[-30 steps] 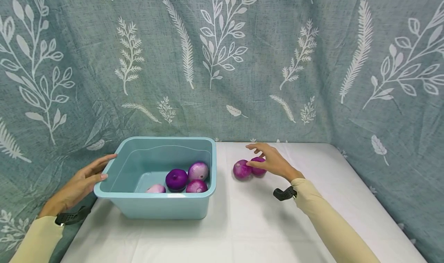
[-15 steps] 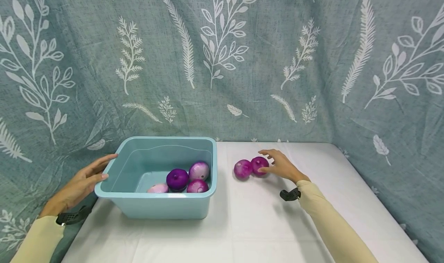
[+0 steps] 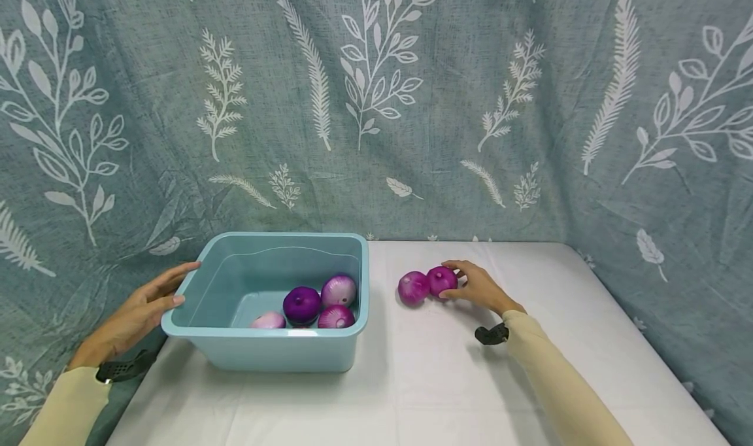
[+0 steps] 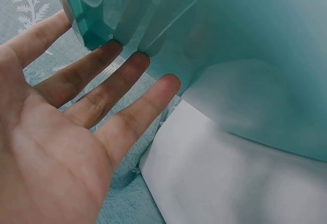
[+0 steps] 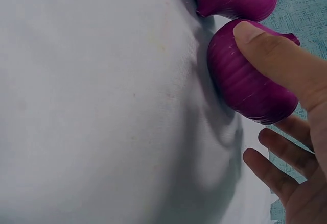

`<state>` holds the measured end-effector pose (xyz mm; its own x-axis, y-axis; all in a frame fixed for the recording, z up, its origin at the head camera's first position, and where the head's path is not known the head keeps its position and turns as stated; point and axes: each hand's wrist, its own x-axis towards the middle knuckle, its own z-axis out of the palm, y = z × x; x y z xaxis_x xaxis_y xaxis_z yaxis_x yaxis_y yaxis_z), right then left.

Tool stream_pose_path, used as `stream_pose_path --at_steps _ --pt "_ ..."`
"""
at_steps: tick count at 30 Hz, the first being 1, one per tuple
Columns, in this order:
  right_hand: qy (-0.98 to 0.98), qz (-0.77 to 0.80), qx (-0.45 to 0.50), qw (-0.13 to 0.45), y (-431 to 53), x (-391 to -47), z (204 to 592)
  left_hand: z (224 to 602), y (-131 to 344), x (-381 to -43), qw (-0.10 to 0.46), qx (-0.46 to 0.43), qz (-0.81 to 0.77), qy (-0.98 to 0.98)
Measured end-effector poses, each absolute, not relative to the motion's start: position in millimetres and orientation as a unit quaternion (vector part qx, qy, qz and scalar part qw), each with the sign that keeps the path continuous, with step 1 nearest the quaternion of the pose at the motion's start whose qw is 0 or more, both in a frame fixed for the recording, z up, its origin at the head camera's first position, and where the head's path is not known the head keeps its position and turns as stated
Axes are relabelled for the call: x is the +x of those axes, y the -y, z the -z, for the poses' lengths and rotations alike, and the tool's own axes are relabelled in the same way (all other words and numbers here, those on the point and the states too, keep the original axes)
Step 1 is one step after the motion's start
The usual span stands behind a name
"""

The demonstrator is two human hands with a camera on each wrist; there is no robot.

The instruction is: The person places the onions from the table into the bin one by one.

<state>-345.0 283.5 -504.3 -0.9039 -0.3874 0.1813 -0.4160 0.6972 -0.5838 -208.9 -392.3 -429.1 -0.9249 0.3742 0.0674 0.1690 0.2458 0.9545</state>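
Two red onions lie side by side on the white cloth to the right of a light blue plastic tub (image 3: 265,351). Around the right-hand red onion (image 3: 441,281) my right hand (image 3: 479,288) has its thumb and fingers; the right wrist view shows the thumb (image 5: 273,53) pressed on its purple skin. The other red onion (image 3: 414,288) sits against it at the left. My left hand (image 3: 138,308) rests at the tub's left rim, and in the left wrist view its straight fingers (image 4: 135,112) touch the tub's outer wall (image 4: 245,45).
Several onions are inside the tub, among them a dark purple onion (image 3: 302,304), a paler onion (image 3: 338,291) and one partly hidden by the front rim. White cloth (image 3: 435,380) covers the table. A leaf-patterned curtain (image 3: 435,191) hangs behind and at both sides.
My right hand has shifted right and drawn in, from above the two onions to a grip on the right-hand one. The left hand and the tub stay in place.
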Motion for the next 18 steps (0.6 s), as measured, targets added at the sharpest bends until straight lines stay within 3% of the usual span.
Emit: stream_pose_path --at_steps 18 --pt "0.918 -0.341 0.199 0.019 -287.2 -346.1 509.7 428.7 393.1 -208.2 0.085 0.167 -0.583 -0.791"
